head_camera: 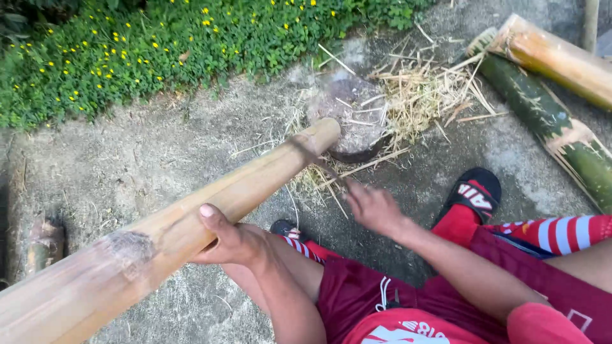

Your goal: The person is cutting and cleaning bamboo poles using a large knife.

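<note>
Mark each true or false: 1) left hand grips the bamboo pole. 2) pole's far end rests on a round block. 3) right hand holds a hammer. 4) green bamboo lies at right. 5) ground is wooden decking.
1) True: the left hand wraps the peeled bamboo pole.
2) True: its far end lies on the round block, among dry shavings.
3) False: the right hand is blurred; any tool in it is too smeared to identify, and no hammer shows.
4) True: a green bamboo section lies there.
5) False: it is rough concrete ground beside flowering plants.
</note>
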